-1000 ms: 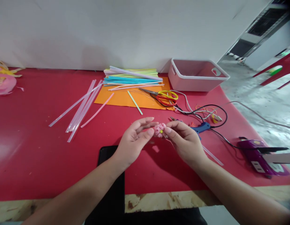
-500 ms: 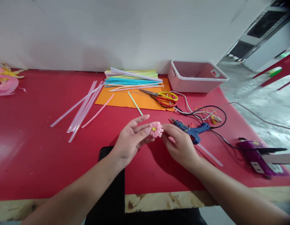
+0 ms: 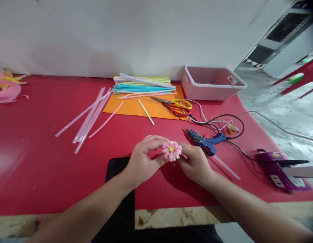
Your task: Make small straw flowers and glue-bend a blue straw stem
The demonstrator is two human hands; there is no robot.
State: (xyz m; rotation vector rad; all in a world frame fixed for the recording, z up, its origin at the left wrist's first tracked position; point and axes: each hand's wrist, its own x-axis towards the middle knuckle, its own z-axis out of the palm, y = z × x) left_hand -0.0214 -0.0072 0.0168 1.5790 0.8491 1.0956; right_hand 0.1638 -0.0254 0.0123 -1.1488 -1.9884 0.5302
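We have the pink pipe-cleaner flower (image 3: pixel 171 150) over the red tabletop (image 3: pixel 45 175): L hand (image 3: pixel 145 160) pinches it; R hand (image 3: pixel 196 164) is at its R edge, fingertips hidden, so can't tell its grip. Step's prob. adjusting; next move likely needs a light, steady hold.

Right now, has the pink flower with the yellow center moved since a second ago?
Yes: the pink flower has shifted down the view, away from the unmoved red-and-yellow-handled scissors.

Fuzzy, seemingly matt pink flower (image 3: pixel 171 151)
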